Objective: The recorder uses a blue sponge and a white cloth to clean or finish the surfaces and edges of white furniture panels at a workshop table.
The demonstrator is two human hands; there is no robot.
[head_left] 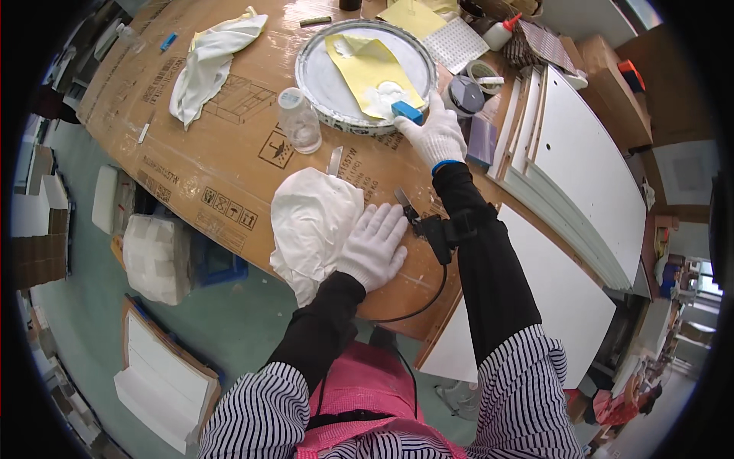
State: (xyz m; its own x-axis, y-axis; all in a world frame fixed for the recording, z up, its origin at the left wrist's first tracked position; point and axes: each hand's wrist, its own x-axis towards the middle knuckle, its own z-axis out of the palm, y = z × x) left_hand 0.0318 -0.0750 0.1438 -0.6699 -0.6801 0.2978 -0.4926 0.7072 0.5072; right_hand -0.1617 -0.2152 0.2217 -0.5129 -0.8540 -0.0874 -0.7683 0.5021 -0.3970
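Observation:
My left hand (375, 243), in a white knit glove, lies flat with fingers stretched, against the edge of a crumpled white cloth (315, 222) on the cardboard-covered table. My right hand (437, 135), gloved too, grips a small blue block-like tool (407, 112) between thumb and fingers. It is held at the near right rim of a round white lid or tub (312, 83). On that lid lies a yellow sheet (363, 57), with white paste (388, 98) smeared next to the blue tool. Whether the tool touches the paste is unclear.
A clear plastic jar (300, 126) stands left of the lid. Another white cloth (210, 69) lies at the far left. White panels (581, 153) are stacked at the right, beside tape rolls (483, 75) and a red-tipped bottle (501, 34). A black cable (428, 300) hangs from my right wrist.

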